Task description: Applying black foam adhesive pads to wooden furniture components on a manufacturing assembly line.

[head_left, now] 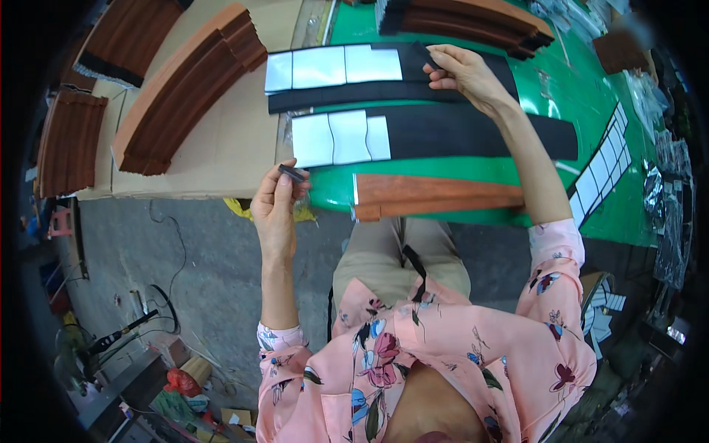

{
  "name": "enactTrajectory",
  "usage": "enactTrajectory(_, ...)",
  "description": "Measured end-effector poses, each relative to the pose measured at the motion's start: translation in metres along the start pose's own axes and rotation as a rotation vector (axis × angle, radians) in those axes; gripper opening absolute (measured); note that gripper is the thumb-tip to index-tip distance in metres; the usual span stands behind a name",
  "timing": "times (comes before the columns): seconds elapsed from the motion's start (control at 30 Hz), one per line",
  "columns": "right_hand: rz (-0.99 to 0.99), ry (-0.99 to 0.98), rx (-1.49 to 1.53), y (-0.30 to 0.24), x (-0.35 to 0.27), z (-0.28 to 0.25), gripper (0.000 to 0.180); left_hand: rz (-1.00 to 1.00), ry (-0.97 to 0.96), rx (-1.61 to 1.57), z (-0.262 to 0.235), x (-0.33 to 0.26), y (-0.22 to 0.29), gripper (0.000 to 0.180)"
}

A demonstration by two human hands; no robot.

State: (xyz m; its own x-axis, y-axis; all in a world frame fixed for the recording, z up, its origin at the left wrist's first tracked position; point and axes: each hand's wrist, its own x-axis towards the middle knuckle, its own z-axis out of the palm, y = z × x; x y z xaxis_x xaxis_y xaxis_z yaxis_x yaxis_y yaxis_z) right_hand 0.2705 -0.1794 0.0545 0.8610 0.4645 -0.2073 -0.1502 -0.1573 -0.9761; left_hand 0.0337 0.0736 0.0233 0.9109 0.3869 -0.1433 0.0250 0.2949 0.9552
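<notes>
Both hands pinching small dark pieces, strips laid crosswise

Left hand [272,203]: thumb and fingers closed on a small dark block [293,173], held at the table's near edge, off the left end of the lower strip [480,136]. Right hand [467,72]: fingertips pinched on a black piece [424,55] over the upper strip [410,70], just right of its white pads [319,68]. Piece outline merges with the black behind; its exact shape, and whether it touches the strip, can't tell.

Key relation: both strips run long axis left-right, roughly parallel, upper one farther from the body. From the left fingertips, the lower strip lies away and to the right; left hand is nearer its padded end. Right hand is the nearer one to the upper strip. The two hands are well apart.

Edges: brown strip [436,198] lies along the near edge, wide end left. Green tabletop [329,188] shows between it and the left hand, with a narrow bare band under the lower strip. Left side is tighter: curved brown stack [199,96] on cardboard [240,166]. White-gridded strip [602,166] sits at far right, angled.
</notes>
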Motion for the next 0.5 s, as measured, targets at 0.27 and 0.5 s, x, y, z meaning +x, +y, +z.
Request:
enactTrajectory(0.27,0.002,0.037,0.244,0.011,-0.14,-0.044,0.036,0.199,-0.196,0.121,0.048,-0.066,0.009,0.024)
enactTrajectory(0.5,-0.072,0.233,0.131,0.032,-0.23,-0.096,0.029,0.925,-0.729,0.936,0.147,-0.098,-0.02,0.029)
